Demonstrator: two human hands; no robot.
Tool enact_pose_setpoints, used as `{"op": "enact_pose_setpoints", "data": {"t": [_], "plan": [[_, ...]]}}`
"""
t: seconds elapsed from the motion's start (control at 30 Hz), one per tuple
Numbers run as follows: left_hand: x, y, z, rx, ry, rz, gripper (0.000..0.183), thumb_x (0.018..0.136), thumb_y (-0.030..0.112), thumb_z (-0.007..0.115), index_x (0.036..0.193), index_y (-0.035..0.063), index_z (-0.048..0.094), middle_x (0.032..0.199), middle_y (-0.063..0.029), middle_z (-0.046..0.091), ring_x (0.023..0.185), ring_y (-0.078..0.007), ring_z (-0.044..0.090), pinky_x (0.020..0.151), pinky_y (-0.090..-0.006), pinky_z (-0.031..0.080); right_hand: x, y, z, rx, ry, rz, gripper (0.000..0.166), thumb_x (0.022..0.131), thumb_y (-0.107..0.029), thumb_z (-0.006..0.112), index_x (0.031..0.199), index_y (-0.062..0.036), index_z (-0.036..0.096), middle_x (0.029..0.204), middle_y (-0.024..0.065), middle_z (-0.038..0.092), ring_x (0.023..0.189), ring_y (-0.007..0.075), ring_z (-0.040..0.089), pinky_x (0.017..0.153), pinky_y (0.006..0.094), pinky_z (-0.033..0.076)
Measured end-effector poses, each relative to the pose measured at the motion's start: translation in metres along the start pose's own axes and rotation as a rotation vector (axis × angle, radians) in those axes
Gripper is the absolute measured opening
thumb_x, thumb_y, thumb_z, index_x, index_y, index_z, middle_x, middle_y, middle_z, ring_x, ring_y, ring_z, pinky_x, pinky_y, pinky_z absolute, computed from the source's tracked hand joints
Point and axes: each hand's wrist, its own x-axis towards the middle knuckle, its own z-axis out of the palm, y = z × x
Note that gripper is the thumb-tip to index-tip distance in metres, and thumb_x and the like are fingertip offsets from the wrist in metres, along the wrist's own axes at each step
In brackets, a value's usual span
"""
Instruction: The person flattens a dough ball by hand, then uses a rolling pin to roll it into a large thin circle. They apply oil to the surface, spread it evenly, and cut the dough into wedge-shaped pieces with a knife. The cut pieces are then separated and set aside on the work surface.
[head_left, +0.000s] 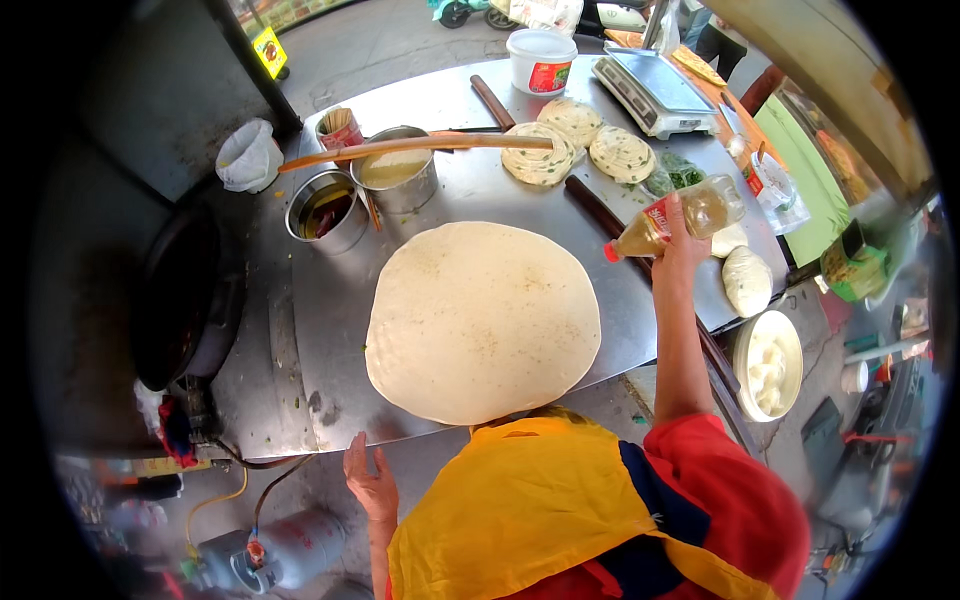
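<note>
My right hand (681, 241) is wrapped around a clear plastic bottle (712, 208) of yellowish-brown liquid. The bottle lies tilted almost flat above the table's right side, its red cap pointing left. Beneath it runs a dark wooden rolling pin (592, 202), partly hidden by the bottle and my arm. A large, thin sheet of dough (480, 315) is spread on the steel table, speckled in places with brownish seasoning. My left hand (370, 480) holds nothing, fingers apart, just off the table's front edge and below the dough's left side.
Two metal pots (322, 238) (409, 195) stand back left, a wooden stick (420, 145) lying across one. Coiled scallion dough rounds (622, 154), a white bucket (541, 64) and a scale (652, 94) sit behind. A dark pan (180, 300) is left, gas cylinders (296, 551) below, a dough tub (769, 367) right.
</note>
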Motion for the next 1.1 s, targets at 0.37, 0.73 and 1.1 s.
{"op": "enact_pose_setpoints", "data": {"t": [0.37, 0.73, 1.1], "plan": [[0.006, -0.010, 0.001, -0.057, -0.004, -0.022, 0.036, 0.094, 0.005, 0.072, 0.130, 0.0016, 0.068, 0.128, -0.0187, 0.071, 0.121, -0.0426, 0.064, 0.112, -0.0523, 0.046, -0.121, 0.016, 0.056, 0.087, -0.294, 0.466, 0.044, 0.089, -0.017, 0.087, 0.123, -0.0062, 0.061, 0.109, 0.0040, 0.070, 0.096, 0.0138, 0.068, 0.088, 0.0334, 0.057], [0.009, -0.028, -0.010, -0.094, -0.026, -0.037, 0.037, 0.094, 0.006, 0.071, 0.131, 0.0012, 0.068, 0.129, -0.0182, 0.071, 0.122, -0.0421, 0.064, 0.113, -0.0522, 0.044, -0.143, 0.041, 0.150, 0.199, -0.322, 0.337, 0.050, 0.085, -0.011, 0.090, 0.126, -0.0068, 0.062, 0.113, 0.0038, 0.070, 0.101, 0.0136, 0.068, 0.090, 0.0328, 0.057], [0.039, -0.043, 0.002, -0.183, -0.052, 0.001, 0.036, 0.094, 0.003, 0.069, 0.130, -0.0017, 0.068, 0.126, -0.0222, 0.071, 0.120, -0.0429, 0.065, 0.112, -0.0525, 0.046, -0.148, -0.005, 0.057, -0.052, -0.332, 0.438, 0.044, 0.087, -0.017, 0.089, 0.120, -0.0045, 0.062, 0.106, 0.0054, 0.071, 0.093, 0.0142, 0.069, 0.084, 0.0325, 0.057]]}}
